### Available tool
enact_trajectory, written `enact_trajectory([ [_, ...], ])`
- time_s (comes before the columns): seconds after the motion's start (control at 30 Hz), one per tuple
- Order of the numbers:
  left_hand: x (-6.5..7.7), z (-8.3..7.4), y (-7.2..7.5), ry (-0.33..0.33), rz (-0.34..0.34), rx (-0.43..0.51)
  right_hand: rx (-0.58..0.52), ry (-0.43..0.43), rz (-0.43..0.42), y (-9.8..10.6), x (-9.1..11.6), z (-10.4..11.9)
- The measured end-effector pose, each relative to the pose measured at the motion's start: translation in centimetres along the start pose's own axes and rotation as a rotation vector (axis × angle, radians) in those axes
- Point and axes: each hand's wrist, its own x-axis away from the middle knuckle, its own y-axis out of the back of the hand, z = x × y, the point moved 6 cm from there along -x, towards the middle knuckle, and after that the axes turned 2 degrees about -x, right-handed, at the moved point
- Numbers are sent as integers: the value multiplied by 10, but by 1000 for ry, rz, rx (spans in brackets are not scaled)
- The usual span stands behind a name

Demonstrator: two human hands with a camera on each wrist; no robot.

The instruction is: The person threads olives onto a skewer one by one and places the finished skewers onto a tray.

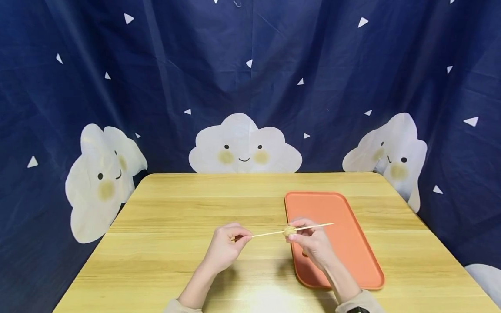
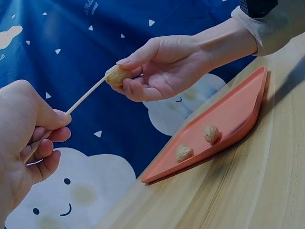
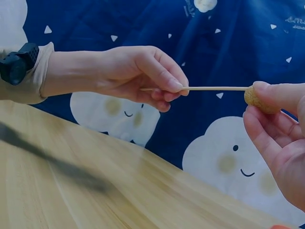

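Note:
My left hand (image 1: 227,244) pinches the blunt end of a thin wooden skewer (image 1: 268,234) between thumb and fingers. A small tan, rough-surfaced meatball (image 1: 290,231) sits on the skewer, whose pointed end sticks out past it to the right in the head view. My right hand (image 1: 316,247) grips that meatball between thumb and fingertips. Both hands are raised above the table, the right one over the left edge of an orange tray (image 1: 344,243). In the left wrist view, one loose meatball (image 2: 184,153) and another meatball (image 2: 211,134) lie on this tray.
The wooden table (image 1: 176,213) carries the tray on its right side. A dark blue curtain (image 1: 250,95) with white clouds and triangles hangs behind and beside the table. On the right wrist is a dark watch (image 1: 358,310).

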Motion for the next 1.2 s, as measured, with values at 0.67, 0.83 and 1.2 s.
enact_trajectory([
  [0.67,0,26,-11,8,-21,30,-82,4,78,-10,-4,-6],
  [0.83,1,32,-14,25,-30,38,-65,-3,70,-10,-4,-9],
  [1.2,-1,31,-16,26,-22,36,-73,-13,66,-10,-4,-14],
])
